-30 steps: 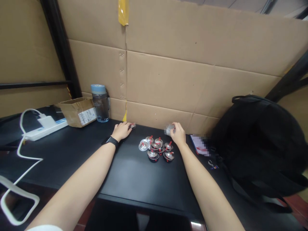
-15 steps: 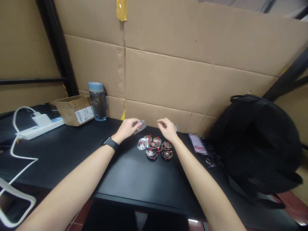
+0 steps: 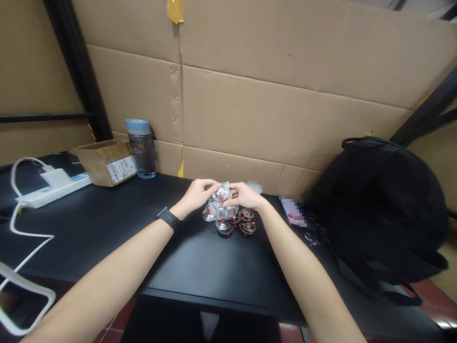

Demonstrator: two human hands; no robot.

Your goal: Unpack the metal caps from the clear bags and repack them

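A crinkled clear plastic bag (image 3: 216, 208) with a shiny metal piece and a bit of red inside hangs between my hands, over a cluster of small metal finger cymbals (image 3: 247, 229) with red loops. Its left upper edge is pinched by my left hand (image 3: 198, 194), which has a dark watch at the wrist. On the other side, the fingers of my right hand (image 3: 245, 195) are closed on the bag's right edge. The bag covers part of the cymbals behind it.
Behind my right hand lies another clear plastic bag (image 3: 254, 186). A water bottle (image 3: 142, 152), cardboard box (image 3: 107, 164) and white power strip (image 3: 53, 190) stand left. To the right are a phone (image 3: 293, 211), keyring (image 3: 310, 238) and black backpack (image 3: 378, 214). Cardboard (image 3: 243, 114) walls the back.
My left hand has moved right with the bag, bringing it over the cymbals. My right hand, apart from it before, has closed on its edge. The view has shifted slightly.
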